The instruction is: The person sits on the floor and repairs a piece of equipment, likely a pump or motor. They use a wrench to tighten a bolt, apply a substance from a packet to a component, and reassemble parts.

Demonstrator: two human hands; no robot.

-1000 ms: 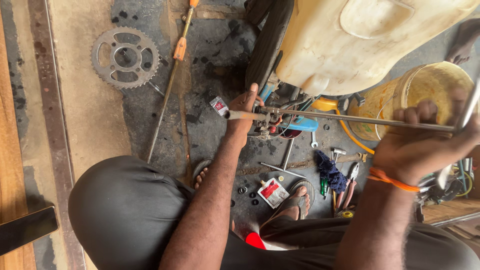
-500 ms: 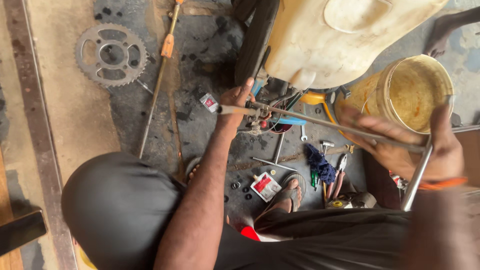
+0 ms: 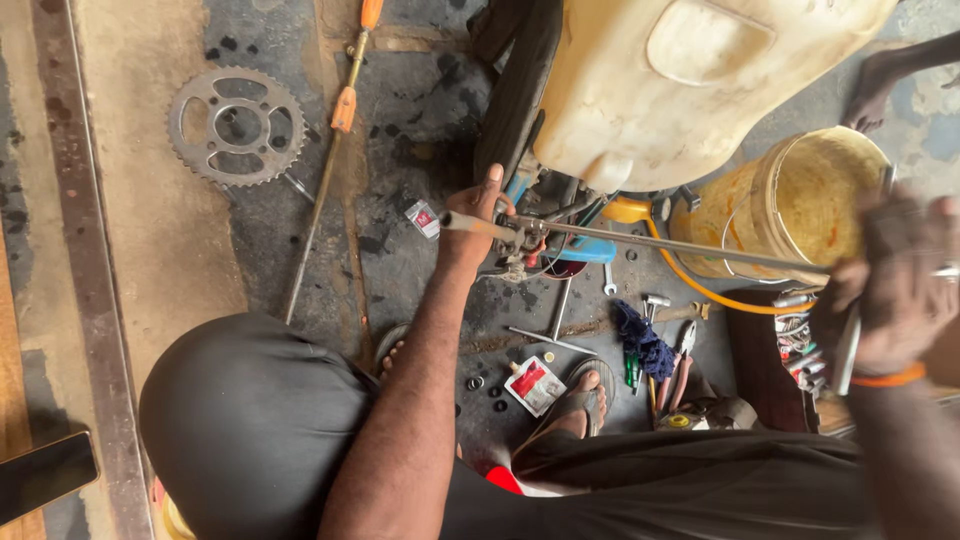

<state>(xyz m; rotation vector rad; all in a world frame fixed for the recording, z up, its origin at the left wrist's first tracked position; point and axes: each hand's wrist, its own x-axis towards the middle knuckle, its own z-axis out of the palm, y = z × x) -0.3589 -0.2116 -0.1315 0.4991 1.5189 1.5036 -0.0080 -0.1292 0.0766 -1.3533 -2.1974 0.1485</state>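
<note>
Hands gripped opposite ends of a long thin grey metal rod (image 3: 660, 245) that ran across the oily concrete floor (image 3: 420, 130). The left hand (image 3: 478, 212) was closed around the rod's far end, close beside the dark motorcycle tyre (image 3: 515, 85) and under the cream plastic fuel tank (image 3: 680, 80). The right hand (image 3: 895, 290), wearing an orange wristband (image 3: 890, 378), was clenched around the near end, though blur hid exactly how the fingers sat. Well apart from each other, the two hands held the rod just above a clutter of tools: a T-shaped steel wrench (image 3: 555, 320), a small spanner (image 3: 608, 283) and a crumpled blue rag (image 3: 640, 340). Behind the rod stood a yellow plastic bucket (image 3: 790, 200). A toothed steel sprocket (image 3: 237, 126) lay well to the left, near an orange-handled long bar (image 3: 335, 150). A red-and-white sachet (image 3: 533, 384) lay by a sandalled foot (image 3: 580, 395).
</note>
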